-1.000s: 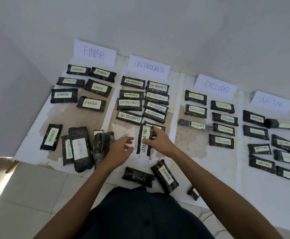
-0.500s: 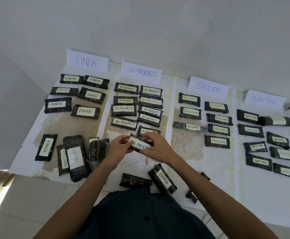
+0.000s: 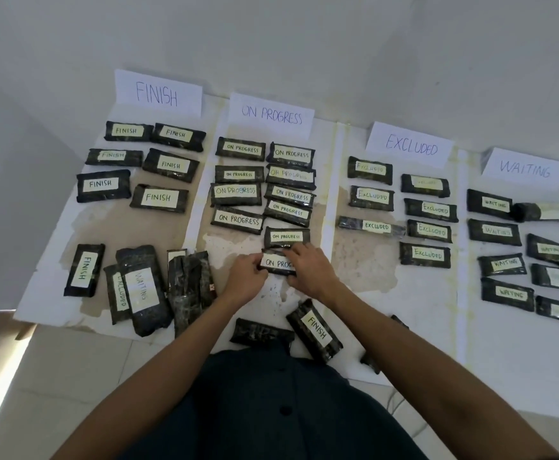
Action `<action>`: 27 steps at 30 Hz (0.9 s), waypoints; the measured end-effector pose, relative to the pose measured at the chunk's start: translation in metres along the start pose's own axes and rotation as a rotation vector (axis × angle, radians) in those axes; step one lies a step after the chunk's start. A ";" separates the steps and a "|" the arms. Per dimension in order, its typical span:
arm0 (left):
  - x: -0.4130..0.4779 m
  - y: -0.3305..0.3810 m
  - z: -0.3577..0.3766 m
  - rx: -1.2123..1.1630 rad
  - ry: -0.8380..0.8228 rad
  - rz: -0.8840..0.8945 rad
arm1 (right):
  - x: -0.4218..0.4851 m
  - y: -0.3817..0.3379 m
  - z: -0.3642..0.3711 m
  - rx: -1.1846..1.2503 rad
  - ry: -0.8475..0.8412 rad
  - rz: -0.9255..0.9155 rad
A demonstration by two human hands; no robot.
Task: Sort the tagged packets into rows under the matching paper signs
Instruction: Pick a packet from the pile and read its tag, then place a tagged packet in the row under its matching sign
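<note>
Currently, status by item:

Left hand (image 3: 245,277): grasps the left end of the held packet, fingers curled round its edge.
Right hand (image 3: 308,268): grasps the right end of the same packet, fingers laid over its top edge and covering the end of its tag.
Held packet (image 3: 276,263): dark packet, tag reads "ON PROG…" with the rest hidden; lies level in the ON PROGRESS column, just below the lowest ON PROGRESS packet (image 3: 286,236) of the right-hand row. Whether it touches the paper cannot be told.
Paper sheet (image 3: 414,313): white, stained brown in patches, spread on the floor against the wall; carries all columns.
FINISH sign (image 3: 157,93): six tagged packets below it in two rows.
ON PROGRESS sign (image 3: 271,115): packets below it in two rows, closely packed.
EXCLUDED sign (image 3: 410,146): packets below it in two rows.
WAITING sign (image 3: 525,169): packets below it in two rows; some tags too faint to read.
Unsorted pile (image 3: 158,287): lower left of the sheet; includes a WAITING packet (image 3: 142,290) overlapping an EXCLUDED packet (image 3: 119,292), plus packets with no tag showing.
Loose FINISH packet, left (image 3: 84,270): stands lengthwise, apart from the pile.
Loose FINISH packet, near (image 3: 314,330): tilted, at the sheet's near edge, beside a face-down packet (image 3: 261,332).
</note>
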State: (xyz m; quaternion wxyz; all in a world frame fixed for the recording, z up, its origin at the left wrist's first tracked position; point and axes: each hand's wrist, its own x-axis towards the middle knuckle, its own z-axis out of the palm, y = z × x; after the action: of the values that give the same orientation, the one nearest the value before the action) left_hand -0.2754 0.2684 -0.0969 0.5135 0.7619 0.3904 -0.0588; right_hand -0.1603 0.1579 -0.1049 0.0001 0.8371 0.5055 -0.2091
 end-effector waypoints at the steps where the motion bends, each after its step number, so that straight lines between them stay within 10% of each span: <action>1: 0.001 0.000 0.000 0.026 0.004 -0.005 | 0.000 0.001 0.001 -0.002 0.009 -0.007; 15: -0.045 -0.040 0.023 0.354 0.002 0.219 | -0.101 -0.019 0.037 0.035 -0.166 0.268; 27: -0.080 -0.030 -0.001 0.348 0.264 0.274 | -0.079 -0.020 0.015 0.140 0.036 0.029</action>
State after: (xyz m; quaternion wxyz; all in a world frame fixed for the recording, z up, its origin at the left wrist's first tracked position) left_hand -0.3501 0.2312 -0.0794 0.3224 0.8856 0.3313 0.0451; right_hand -0.2139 0.0977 -0.0871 -0.0644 0.8460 0.4773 -0.2290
